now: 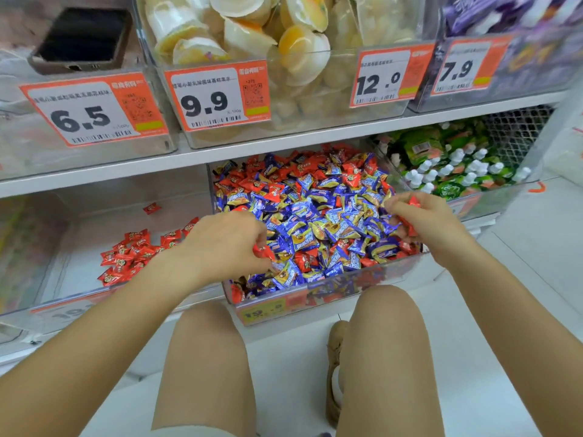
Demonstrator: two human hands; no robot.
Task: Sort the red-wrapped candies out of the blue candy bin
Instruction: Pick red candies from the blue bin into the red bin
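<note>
Nearest to us are our bare knees [208, 357], bent in a crouch before the shelf [284, 140], with one shoe [336, 367] showing on the pale floor [520, 279] between them.

Above, the shelf carries clear bins: one of jelly cups [268, 36], one of purple packets [504, 14], and a dark phone [83, 36] lying in the bin at far left. Orange price tags read 6.5 [91, 110], 9.9 [217, 96], 12.0 [389, 75] and 7.9 [467, 66].

On the lower level sits the blue candy bin [315, 305], heaped with blue and red wrappers mixed together. To its right is a bin of green pouches [441, 159] with white caps. To its left, a clear bin [63, 294] holds a small pile of red-wrapped candies [132, 257], with one stray piece [152, 208] farther back.

Our forearms reach over the front rim of the blue candy bin. Our left hand [224, 241] hangs over the bin's left edge, fingers curled down, pinching a red candy [263, 251]. Our right hand [422, 219] hovers over the right side, fingers clenched round several red pieces [413, 203].
</note>
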